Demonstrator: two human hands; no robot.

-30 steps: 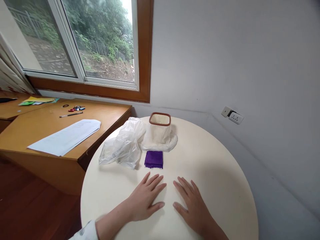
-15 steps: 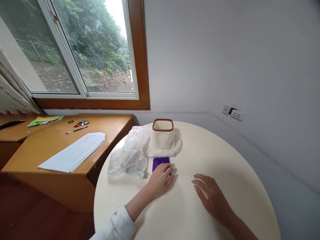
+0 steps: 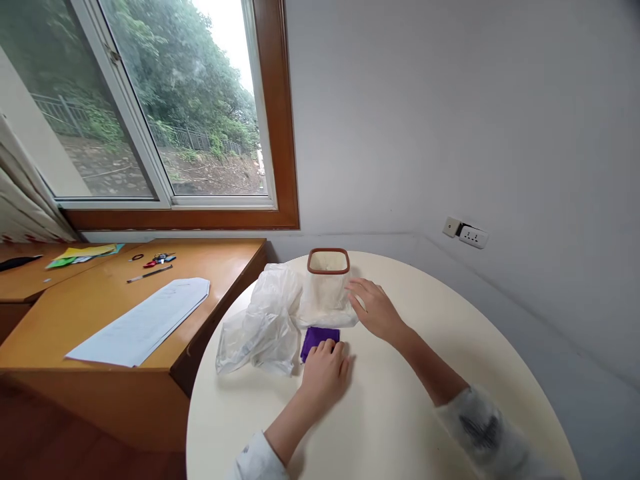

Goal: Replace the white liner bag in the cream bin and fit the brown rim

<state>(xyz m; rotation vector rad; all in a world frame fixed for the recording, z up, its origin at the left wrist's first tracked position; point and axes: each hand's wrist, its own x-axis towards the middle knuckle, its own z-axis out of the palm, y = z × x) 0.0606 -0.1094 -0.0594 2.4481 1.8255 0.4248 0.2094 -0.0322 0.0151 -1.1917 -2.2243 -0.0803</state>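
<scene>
A small purple folded cloth (image 3: 316, 337) lies on the table in front of the bin. My left hand (image 3: 326, 373) is on the cloth's near edge, its fingers bent and closed over it; the thumb side is partly hidden. My right hand (image 3: 376, 308), open with fingers apart, reaches to the right side of a small bin (image 3: 329, 272) with a brown rim. A whitish plastic bag lines the bin and bunches around its base. The right fingertips are at the bag's side; whether they touch it I cannot tell. Left of the bin lies a crumpled clear plastic bag (image 3: 265, 323).
All this stands on a round white table (image 3: 400, 413). A wooden desk (image 3: 225, 267) to the left bears paper sheets (image 3: 145, 320), a pen (image 3: 149, 274), scissors (image 3: 159, 261) and coloured papers (image 3: 85, 253). A wall with a socket (image 3: 473, 236) rises behind.
My right hand has moved forward and left from over the bare tabletop to the bin's side. My left hand has drawn back slightly on the purple cloth, which has turned a little.
</scene>
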